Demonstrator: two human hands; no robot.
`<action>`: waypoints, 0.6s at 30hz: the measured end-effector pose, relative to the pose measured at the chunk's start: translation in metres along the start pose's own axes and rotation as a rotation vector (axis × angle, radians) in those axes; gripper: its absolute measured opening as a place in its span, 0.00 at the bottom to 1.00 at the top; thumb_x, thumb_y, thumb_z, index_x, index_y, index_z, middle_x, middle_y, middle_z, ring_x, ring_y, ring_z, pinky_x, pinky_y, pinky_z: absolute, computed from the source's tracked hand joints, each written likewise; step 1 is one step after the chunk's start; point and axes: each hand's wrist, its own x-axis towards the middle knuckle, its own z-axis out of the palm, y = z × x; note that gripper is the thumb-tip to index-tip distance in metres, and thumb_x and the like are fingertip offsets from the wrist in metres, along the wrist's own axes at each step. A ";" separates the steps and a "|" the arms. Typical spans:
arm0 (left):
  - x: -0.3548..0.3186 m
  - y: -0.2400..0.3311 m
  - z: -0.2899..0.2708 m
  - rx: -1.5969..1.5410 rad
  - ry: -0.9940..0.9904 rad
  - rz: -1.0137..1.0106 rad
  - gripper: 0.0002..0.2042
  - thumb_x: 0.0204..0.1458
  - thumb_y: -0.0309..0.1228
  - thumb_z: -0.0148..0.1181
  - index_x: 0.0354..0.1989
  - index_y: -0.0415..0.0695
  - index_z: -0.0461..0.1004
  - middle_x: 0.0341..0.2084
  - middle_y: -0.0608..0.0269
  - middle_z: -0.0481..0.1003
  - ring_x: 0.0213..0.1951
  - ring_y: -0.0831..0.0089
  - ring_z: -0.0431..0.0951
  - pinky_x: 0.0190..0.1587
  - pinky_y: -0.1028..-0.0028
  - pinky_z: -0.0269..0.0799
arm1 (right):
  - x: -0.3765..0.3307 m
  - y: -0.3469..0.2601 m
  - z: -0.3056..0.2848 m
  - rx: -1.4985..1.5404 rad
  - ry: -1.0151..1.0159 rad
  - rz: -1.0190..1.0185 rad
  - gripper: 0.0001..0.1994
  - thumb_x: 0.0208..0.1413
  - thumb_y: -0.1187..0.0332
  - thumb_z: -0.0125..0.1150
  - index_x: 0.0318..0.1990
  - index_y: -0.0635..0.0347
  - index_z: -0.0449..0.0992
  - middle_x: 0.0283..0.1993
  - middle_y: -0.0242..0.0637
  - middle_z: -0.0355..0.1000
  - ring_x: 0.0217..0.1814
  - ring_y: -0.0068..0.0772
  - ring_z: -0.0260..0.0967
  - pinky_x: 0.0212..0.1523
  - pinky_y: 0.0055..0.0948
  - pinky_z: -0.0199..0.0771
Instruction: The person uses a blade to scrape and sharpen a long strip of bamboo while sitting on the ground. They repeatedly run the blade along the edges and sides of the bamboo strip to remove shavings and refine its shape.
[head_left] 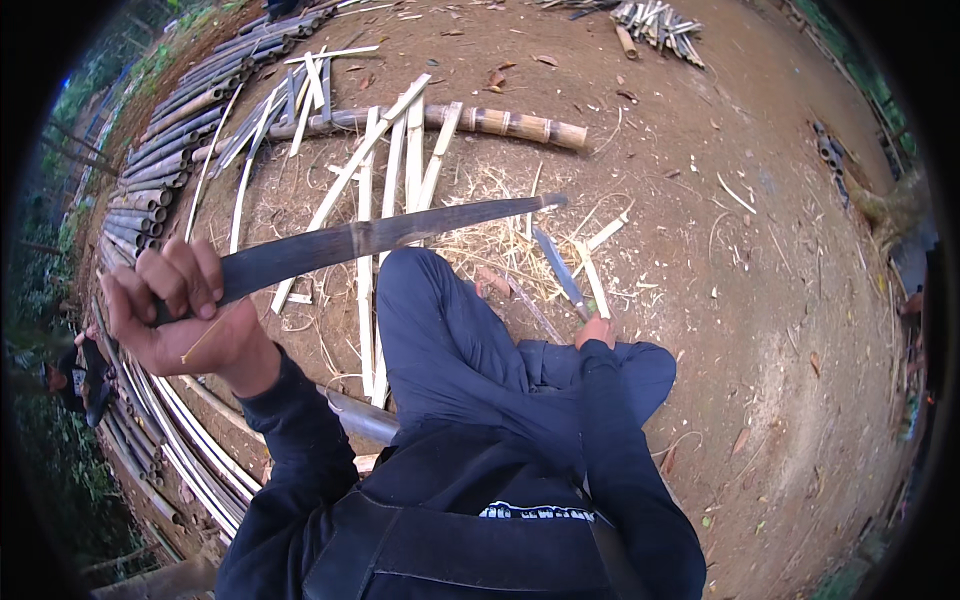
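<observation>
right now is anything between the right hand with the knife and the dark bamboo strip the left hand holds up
Yes. The person's raised knee sits between the right hand, low with the knife, and the left hand. The dark bamboo strip crosses above the knee, and its far end is unblocked.

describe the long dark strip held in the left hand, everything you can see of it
The dark strip is a long, flat, thin slat, seemingly split bamboo, grey-black with a paler band near its middle. The left hand has its grip closed around one end; the rest runs right and slightly upward, lifted above the raised knee and the pale split slats on the dirt. Its far end looks squared off and slightly frayed. Only the left hand touches it.
</observation>
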 end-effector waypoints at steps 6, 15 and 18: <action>-0.009 0.001 0.015 0.044 -0.022 -0.058 0.19 0.65 0.40 0.37 0.19 0.52 0.54 0.07 0.73 0.50 0.08 0.83 0.48 0.12 0.82 0.45 | 0.039 -0.001 0.026 -0.075 0.026 -0.006 0.18 0.51 0.68 0.58 0.51 0.60 0.72 0.52 0.47 0.70 0.60 0.47 0.64 0.59 0.44 0.61; -0.039 0.008 0.025 0.106 0.012 -0.010 0.17 0.65 0.40 0.38 0.22 0.52 0.55 0.08 0.73 0.51 0.09 0.83 0.48 0.13 0.82 0.45 | 0.038 -0.017 0.008 0.187 0.061 -0.230 0.27 0.47 0.56 0.65 0.49 0.66 0.69 0.46 0.54 0.70 0.49 0.54 0.70 0.48 0.45 0.72; -0.041 0.013 0.030 0.128 0.057 0.000 0.17 0.65 0.41 0.38 0.21 0.52 0.55 0.08 0.73 0.51 0.09 0.83 0.48 0.13 0.82 0.45 | 0.017 -0.030 -0.017 0.345 0.098 -0.276 0.25 0.48 0.54 0.63 0.45 0.68 0.71 0.39 0.58 0.73 0.41 0.58 0.73 0.42 0.48 0.73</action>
